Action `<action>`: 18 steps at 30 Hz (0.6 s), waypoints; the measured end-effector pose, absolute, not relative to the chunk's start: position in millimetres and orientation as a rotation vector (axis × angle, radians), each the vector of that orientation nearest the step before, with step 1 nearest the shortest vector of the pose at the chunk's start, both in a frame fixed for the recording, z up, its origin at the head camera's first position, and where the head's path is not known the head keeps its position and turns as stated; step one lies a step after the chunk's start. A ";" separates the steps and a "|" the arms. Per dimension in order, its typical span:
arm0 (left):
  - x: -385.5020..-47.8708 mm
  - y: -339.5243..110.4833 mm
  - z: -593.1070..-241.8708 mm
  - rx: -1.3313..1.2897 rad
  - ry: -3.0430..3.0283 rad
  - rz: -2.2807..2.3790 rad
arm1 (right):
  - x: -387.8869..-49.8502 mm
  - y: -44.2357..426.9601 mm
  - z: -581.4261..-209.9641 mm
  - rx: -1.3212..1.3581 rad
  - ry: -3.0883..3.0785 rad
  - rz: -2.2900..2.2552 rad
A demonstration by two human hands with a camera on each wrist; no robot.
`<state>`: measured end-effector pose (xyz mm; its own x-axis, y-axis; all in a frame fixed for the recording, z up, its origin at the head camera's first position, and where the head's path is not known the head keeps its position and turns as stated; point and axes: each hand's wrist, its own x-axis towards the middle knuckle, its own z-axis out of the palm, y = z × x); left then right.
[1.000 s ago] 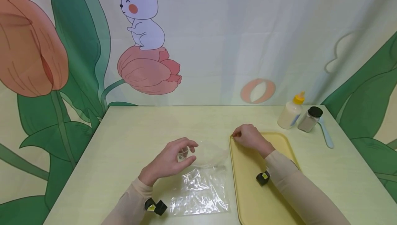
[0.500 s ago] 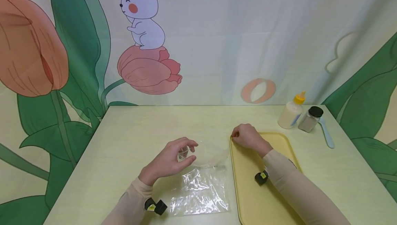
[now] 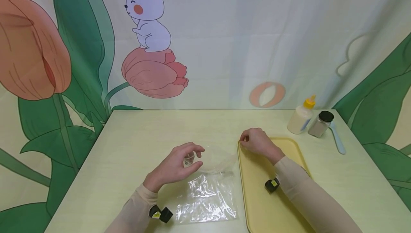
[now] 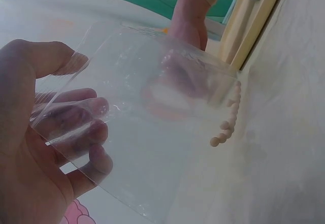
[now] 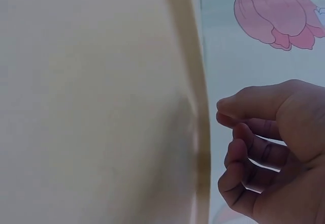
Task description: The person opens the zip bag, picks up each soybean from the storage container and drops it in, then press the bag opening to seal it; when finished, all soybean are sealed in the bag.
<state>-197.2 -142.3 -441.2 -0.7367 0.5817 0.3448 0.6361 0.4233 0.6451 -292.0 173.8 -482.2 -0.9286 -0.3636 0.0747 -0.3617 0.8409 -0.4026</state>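
Observation:
My left hand (image 3: 174, 165) holds a clear plastic zip bag (image 4: 147, 97) above the table, its thumb on one side of the film and its curled fingers behind it. Small beige beads (image 4: 226, 125) lie in a row along the bag's far edge. A second clear bag (image 3: 208, 201), shiny and creased, lies flat on the table below. At the far left corner of a yellow tray (image 3: 257, 204) is my right hand (image 3: 257, 141), thumb and index fingertips together and the other fingers curled. Nothing shows between those fingertips; a tiny thing there could be hidden.
At the back right stand a bottle (image 3: 300, 118) with a yellow cap and a jar (image 3: 321, 124) with a black lid. A light blue spoon-like tool (image 3: 337, 138) lies beside them. A printed curtain (image 3: 208, 40) hangs behind the table.
Barely any change: my right hand and forearm shift by a very small amount at the tray's corner. My left hand and both bags stay in place.

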 end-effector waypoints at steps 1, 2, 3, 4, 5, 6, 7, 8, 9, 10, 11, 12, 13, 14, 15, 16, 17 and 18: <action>-197.2 -142.3 -441.6 -1.111 -2.589 -1.222 | -290.9 173.7 -480.4 -0.591 3.009 -0.675; -197.3 -142.2 -441.7 -1.114 -2.586 -1.224 | -289.9 173.7 -478.6 -0.595 3.009 -0.690; -197.4 -142.1 -441.8 -1.117 -2.583 -1.225 | -288.8 173.6 -476.5 -0.599 3.012 -0.701; -197.3 -142.0 -441.8 -1.118 -2.583 -1.227 | -287.7 173.6 -474.4 -0.606 3.014 -0.712; -197.2 -141.8 -441.8 -1.120 -2.582 -1.229 | -286.8 173.7 -472.3 -0.616 3.016 -0.718; -197.2 -141.6 -441.8 -1.122 -2.581 -1.230 | -285.4 173.7 -470.1 -0.628 3.018 -0.725; -197.2 -141.5 -441.8 -1.122 -2.582 -1.227 | -284.1 173.7 -467.9 -0.636 3.018 -0.737; -197.1 -141.3 -441.5 -1.122 -2.581 -1.227 | -282.8 173.7 -465.6 -0.646 3.019 -0.747; -197.0 -141.3 -441.2 -1.122 -2.580 -1.226 | -281.3 173.6 -463.2 -0.656 3.019 -0.759; -196.9 -141.2 -441.0 -1.122 -2.579 -1.226 | -279.9 173.5 -461.2 -0.662 3.017 -0.773; -196.9 -141.2 -440.8 -1.123 -2.578 -1.226 | -278.2 173.2 -459.1 -0.666 3.016 -0.789; -196.9 -141.1 -440.6 -1.122 -2.578 -1.226 | -276.5 172.8 -457.2 -0.674 3.016 -0.806; -196.9 -141.0 -440.4 -1.123 -2.578 -1.227 | -275.1 172.3 -455.5 -0.682 3.016 -0.824; -196.9 -141.0 -440.4 -1.123 -2.578 -1.229 | -273.5 171.8 -453.7 -0.695 3.018 -0.838; -196.9 -141.0 -440.6 -1.124 -2.580 -1.230 | -271.8 171.1 -452.0 -0.706 3.021 -0.852; -196.9 -140.9 -440.8 -1.123 -2.582 -1.230 | -269.9 170.2 -450.2 -0.715 3.025 -0.865; -196.9 -140.8 -441.0 -1.122 -2.585 -1.230 | -268.2 169.5 -448.3 -0.726 3.029 -0.878; -196.8 -140.7 -441.0 -1.121 -2.586 -1.230 | -266.4 168.6 -446.2 -0.738 3.032 -0.888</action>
<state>-196.8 -140.7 -441.0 -0.7324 0.5858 0.3470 0.6389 0.4151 0.6477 -266.4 168.6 -446.2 -0.8915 -0.3958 0.2202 -0.4521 0.7473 -0.4870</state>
